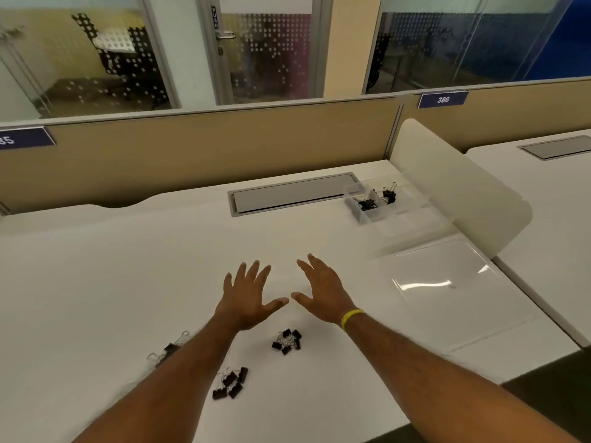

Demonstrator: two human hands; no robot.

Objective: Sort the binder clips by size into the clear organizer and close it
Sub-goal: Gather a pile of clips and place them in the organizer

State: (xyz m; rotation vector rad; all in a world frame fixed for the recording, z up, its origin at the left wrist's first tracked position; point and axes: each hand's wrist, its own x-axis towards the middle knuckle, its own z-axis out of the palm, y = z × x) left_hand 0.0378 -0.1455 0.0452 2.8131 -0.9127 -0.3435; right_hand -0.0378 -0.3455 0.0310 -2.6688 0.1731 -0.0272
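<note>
White desk (128,276) by a tan partition (224,148) bears loose heaps of black binder clips (287,341) near its front edge, the clear organizer (411,215) lying open far right with a few clips inside, while the left hand (248,295) and right hand (319,292) reach out between, fingers spread, grasping nothing.

A white desk (128,282) is stretching out under the left hand (248,298) and the right hand (323,292). Ahead of both hands, a grey cable hatch (292,193) is lying flush in the desktop. A tan partition (224,145) is standing behind it, carrying a blue plate reading 386 (443,99) far ahead and right of the right hand. A rounded white divider (447,180) is rising right of that hand, with a neighbouring desk (559,203) lying past it. A yellow wristband (350,318) is sitting just behind the right hand. Far ahead, a glass door (265,52) is showing a PUSH label.
</note>
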